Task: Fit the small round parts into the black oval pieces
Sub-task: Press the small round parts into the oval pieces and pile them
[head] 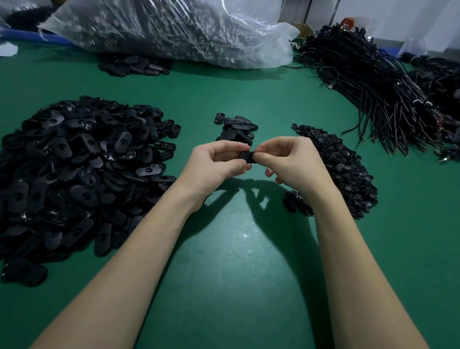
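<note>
Above the green table (230, 258) my two hands meet around one black oval piece (246, 156). My left hand (214, 164) grips its left end with curled fingers. My right hand (291, 163) pinches its right end between thumb and forefinger; whether a small round part is under those fingertips is hidden. A big heap of black oval pieces (70, 171) lies to the left. A heap of small round parts (343, 170) lies to the right, partly behind my right wrist. A small pile of oval pieces (237, 129) sits just beyond my hands.
A large clear plastic bag of dark parts (167, 18) lies across the back. Bundles of black cables (384, 85) fill the back right. A few more oval pieces (132, 65) lie in front of the bag.
</note>
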